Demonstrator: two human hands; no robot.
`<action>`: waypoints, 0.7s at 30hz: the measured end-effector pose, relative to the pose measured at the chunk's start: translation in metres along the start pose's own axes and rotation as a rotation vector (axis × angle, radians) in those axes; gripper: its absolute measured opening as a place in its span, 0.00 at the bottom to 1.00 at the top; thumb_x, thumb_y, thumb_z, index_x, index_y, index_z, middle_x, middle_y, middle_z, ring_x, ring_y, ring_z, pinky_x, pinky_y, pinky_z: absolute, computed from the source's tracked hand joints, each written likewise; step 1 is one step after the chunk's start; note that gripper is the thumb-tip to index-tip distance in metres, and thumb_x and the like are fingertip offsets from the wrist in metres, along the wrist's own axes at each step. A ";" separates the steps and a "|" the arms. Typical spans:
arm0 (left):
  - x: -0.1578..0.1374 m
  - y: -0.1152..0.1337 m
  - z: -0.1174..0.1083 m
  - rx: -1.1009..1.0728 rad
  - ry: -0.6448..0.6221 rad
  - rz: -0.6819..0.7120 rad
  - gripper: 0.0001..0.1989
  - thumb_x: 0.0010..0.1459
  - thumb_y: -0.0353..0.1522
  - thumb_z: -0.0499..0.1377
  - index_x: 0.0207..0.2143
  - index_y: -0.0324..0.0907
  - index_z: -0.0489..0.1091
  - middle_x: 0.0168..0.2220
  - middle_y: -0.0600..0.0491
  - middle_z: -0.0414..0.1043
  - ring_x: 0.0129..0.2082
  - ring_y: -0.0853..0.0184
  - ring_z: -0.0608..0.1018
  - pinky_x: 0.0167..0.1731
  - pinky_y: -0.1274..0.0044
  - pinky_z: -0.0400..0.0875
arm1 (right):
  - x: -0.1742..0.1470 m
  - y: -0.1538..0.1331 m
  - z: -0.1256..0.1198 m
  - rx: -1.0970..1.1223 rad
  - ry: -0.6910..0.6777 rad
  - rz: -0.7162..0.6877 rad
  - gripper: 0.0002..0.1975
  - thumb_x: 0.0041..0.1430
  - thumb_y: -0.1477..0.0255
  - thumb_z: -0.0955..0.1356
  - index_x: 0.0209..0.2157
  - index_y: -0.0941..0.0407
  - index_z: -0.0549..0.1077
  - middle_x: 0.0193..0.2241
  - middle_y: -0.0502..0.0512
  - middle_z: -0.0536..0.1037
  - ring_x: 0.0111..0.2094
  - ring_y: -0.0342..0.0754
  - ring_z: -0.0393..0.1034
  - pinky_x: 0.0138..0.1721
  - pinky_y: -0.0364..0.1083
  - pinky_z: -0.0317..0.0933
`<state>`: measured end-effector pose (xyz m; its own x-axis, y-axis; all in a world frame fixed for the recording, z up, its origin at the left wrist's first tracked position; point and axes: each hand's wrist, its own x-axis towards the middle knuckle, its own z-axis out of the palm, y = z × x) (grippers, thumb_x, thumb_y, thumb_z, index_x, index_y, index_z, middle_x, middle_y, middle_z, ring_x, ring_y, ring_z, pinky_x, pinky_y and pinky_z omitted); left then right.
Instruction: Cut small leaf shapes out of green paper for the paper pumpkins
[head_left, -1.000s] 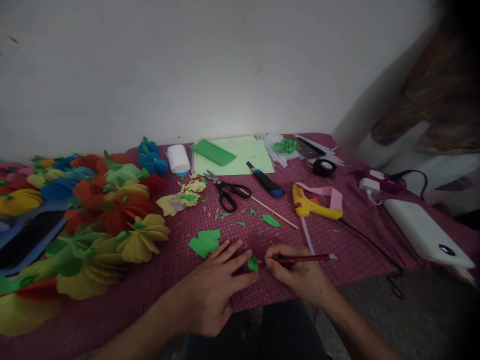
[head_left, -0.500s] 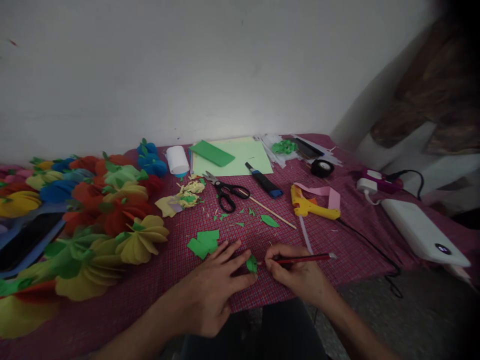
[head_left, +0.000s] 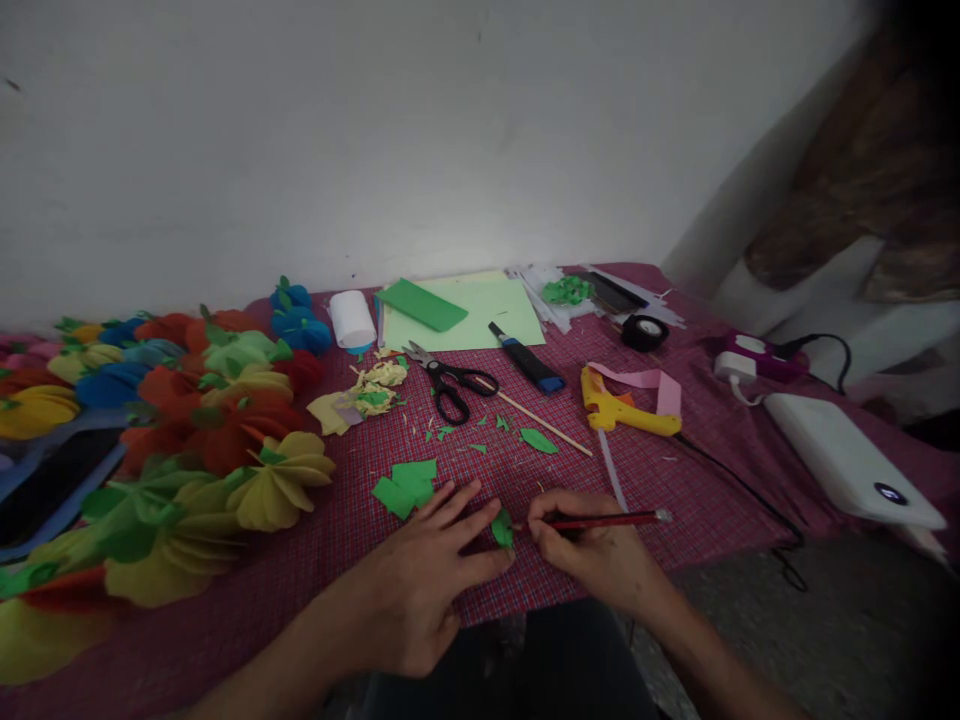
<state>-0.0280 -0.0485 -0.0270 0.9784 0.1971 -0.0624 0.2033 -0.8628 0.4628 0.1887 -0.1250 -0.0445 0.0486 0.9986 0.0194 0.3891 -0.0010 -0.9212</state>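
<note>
One small green paper leaf (head_left: pixel 502 530) lying on tabletop (head_left: pixel 525 590), left hand (head_left: pixel 424 580) spreading open around it; right hand (head_left: pixel 574 540) pinching pencil (head_left: pixel 611 520), tip near leaf. Probably feeling light, flimsy, creasing easily, so best holding by edges. Hands barely moving since earlier frame, view drifting slightly.

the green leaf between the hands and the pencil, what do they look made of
Green leaf: probably matte paper, being thin and without visible shine.
Pencil: likely painted wood, going by its slim, straight red-and-dark shaft; gloss is unclear.
</note>
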 end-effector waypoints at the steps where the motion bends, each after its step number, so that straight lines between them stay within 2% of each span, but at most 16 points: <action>1: 0.000 0.000 0.000 0.000 0.000 0.001 0.43 0.35 0.23 0.53 0.59 0.48 0.55 0.66 0.52 0.39 0.64 0.50 0.40 0.59 0.54 0.39 | 0.000 0.000 0.000 0.016 -0.003 0.004 0.05 0.51 0.76 0.64 0.24 0.56 0.71 0.21 0.48 0.71 0.22 0.42 0.64 0.23 0.39 0.57; 12: 0.000 0.000 0.000 0.010 -0.005 -0.005 0.44 0.34 0.23 0.53 0.59 0.49 0.55 0.66 0.52 0.40 0.64 0.50 0.39 0.59 0.53 0.38 | 0.001 0.001 0.000 -0.021 -0.067 -0.044 0.06 0.49 0.77 0.64 0.23 0.56 0.71 0.18 0.46 0.69 0.21 0.41 0.62 0.22 0.40 0.56; 17: 0.001 0.002 -0.002 0.029 -0.029 -0.012 0.44 0.34 0.23 0.53 0.59 0.48 0.56 0.66 0.51 0.39 0.64 0.52 0.38 0.59 0.55 0.38 | 0.001 0.002 -0.001 0.024 -0.028 0.000 0.05 0.49 0.77 0.64 0.24 0.56 0.70 0.19 0.47 0.69 0.21 0.41 0.61 0.22 0.39 0.56; 21: 0.001 0.003 -0.002 0.017 -0.014 -0.023 0.46 0.34 0.23 0.53 0.60 0.47 0.52 0.65 0.50 0.43 0.65 0.53 0.39 0.60 0.55 0.38 | 0.000 0.005 -0.002 0.061 0.013 0.038 0.05 0.53 0.75 0.64 0.25 0.56 0.70 0.20 0.46 0.68 0.20 0.40 0.60 0.21 0.39 0.54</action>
<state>-0.0264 -0.0495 -0.0242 0.9739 0.2101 -0.0854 0.2259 -0.8661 0.4459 0.1923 -0.1252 -0.0486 0.0746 0.9972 -0.0112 0.3303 -0.0353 -0.9432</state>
